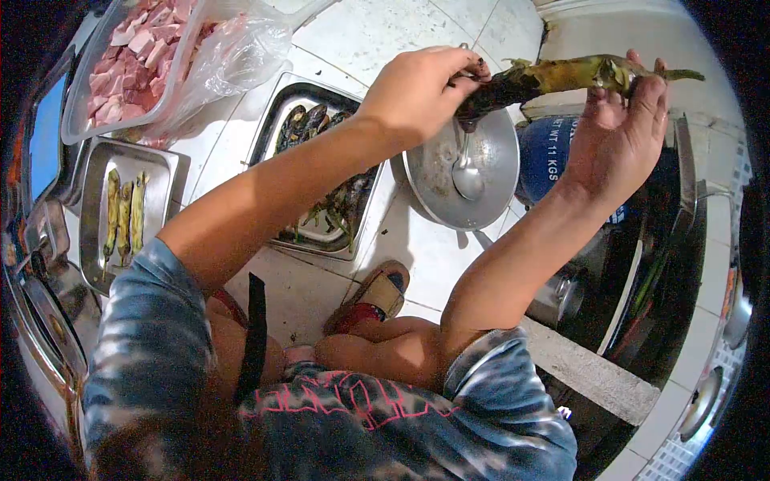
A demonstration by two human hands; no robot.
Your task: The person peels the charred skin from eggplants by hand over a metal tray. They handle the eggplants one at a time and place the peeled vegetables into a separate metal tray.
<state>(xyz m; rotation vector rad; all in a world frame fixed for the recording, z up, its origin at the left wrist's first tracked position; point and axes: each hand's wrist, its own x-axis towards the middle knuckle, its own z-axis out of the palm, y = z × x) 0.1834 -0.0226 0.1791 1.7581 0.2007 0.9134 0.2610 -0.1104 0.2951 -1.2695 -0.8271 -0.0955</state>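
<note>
A roasted eggplant [561,76] is held up between my hands at the upper right, its stem pointing right. The end on the left is charred black, while the middle shows greenish-yellow flesh. My right hand [618,132] grips it from below near the stem. My left hand [425,92] pinches at the blackened end, with dark bits on the fingertips. Below the eggplant sits a metal pan [429,188] with a spoon [468,178] in it. Several charred eggplants [309,128] lie in a steel tray [265,132] behind my left forearm, which hides part of it.
A smaller steel tray [156,188] at the left holds peeled eggplants [124,212]. Above it stand a plastic tub [76,120] of raw meat chunks [136,60] and a clear plastic bag [253,56]. A blue gas cylinder [541,152] stands right of the pan on the tiled floor [417,260].
</note>
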